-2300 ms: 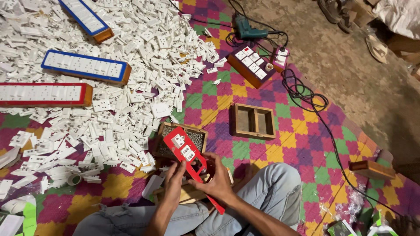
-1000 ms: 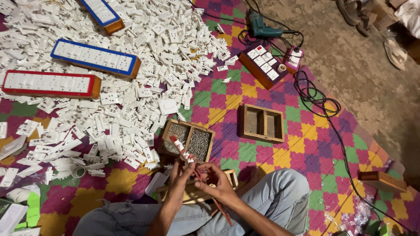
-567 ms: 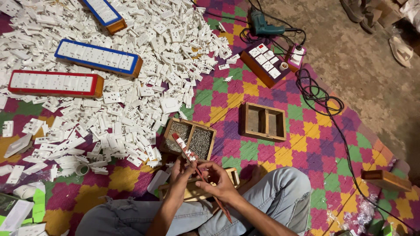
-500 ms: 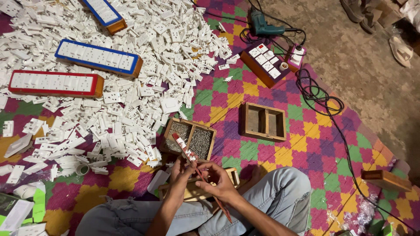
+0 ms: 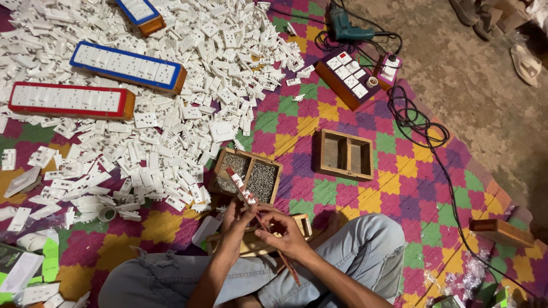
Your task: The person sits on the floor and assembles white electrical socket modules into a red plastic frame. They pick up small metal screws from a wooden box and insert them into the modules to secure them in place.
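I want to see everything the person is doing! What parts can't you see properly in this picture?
Head view, the only one:
- The red strip shows edge-on, so its face is hidden.
- The wooden box in the lap is mostly covered by the left hand and right hand.
- The small metal bits in the tray are too tiny to tell apart.
- The bottom edge cuts off the person's body.

three long socket strips (image 5: pixel 126 67), two wooden trays (image 5: pixel 345 154), one drill (image 5: pixel 344 26).
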The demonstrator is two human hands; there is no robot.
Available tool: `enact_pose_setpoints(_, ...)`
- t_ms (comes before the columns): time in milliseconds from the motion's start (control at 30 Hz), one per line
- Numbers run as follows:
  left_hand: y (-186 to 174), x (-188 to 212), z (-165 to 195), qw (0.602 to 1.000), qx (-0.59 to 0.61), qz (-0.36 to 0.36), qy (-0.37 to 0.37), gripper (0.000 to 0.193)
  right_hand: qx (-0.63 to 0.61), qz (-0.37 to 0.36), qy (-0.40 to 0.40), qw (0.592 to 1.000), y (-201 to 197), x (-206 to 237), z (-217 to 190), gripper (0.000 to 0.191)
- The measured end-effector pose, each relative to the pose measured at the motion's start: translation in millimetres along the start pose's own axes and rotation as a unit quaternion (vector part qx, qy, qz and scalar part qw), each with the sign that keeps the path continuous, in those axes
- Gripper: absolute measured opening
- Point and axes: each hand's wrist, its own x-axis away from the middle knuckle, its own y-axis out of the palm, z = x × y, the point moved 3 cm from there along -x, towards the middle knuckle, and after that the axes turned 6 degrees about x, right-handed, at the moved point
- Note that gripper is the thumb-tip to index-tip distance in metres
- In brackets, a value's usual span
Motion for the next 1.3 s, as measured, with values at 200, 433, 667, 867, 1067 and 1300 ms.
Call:
enact_pose_setpoints(200, 2, 0, 2, 1.000, -0.009, -0.008, 0.005, 0.075, 0.012, -0.006, -0.027, 1.000, 2, -4, -19, 0.022)
enact_pose_setpoints(433, 1, 1, 4, 1.000, -0.019, 0.002, -0.008, 0.075, 0.000, -0.007, -0.028, 1.000, 3, -4, -20, 0.022)
enact_pose_setpoints(667, 3, 3, 6, 1.000, -0.007, -0.009, 0.012, 0.068, -0.003, -0.004, 0.009, 1.000, 2, -1, -5, 0.023)
enact_pose_setpoints(867, 2, 3, 6, 1.000, -0.017, -0.002, -0.012, 0.078, 0.012, -0.012, 0.050, 0.999, 2, 3, 4, 0.024)
enact_pose_setpoints(1067, -2, 3, 2, 0.999, -0.033, 0.005, -0.031, 0.087, -0.011, -0.005, -0.008, 1.000, 4, -1, -9, 0.020)
enact_pose_setpoints(1300, -5, -1, -4, 0.997, -0.027, 0.041, -0.066, 0.088, -0.007, -0.007, 0.024, 1.000, 5, 0, -4, 0.023)
